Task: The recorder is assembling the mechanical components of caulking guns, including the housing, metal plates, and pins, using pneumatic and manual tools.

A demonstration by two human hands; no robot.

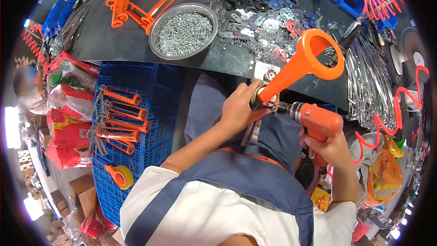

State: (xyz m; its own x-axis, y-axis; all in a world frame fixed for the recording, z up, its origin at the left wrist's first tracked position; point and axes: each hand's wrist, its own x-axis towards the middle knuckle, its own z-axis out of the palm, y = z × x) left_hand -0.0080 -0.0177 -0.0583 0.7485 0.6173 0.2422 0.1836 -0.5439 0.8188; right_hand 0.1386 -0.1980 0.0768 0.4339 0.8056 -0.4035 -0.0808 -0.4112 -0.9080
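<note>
My left hand [239,105] is closed around the handle end of an orange caulking gun frame [291,70]. The frame tilts up and to the right, with its wide ring end over the table's edge. In my right hand [327,148] is an orange power drill [318,120], gripped by its handle. The drill's chuck points left, and its front end meets the metal parts beside my left fingers. Whether the bit sits in a screw is too small to make out. Just behind the frame's lower end, a small metal fixture [269,74] stands at the table edge.
A steel bowl [184,31] of small metal fasteners stands on the dark table [114,43]. Discs, plates and springs [268,16] are heaped to its right. Long metal rods [366,77] and a red coiled hose [378,127] lie rightward. Caulking guns [123,118] rest on blue crates [159,100].
</note>
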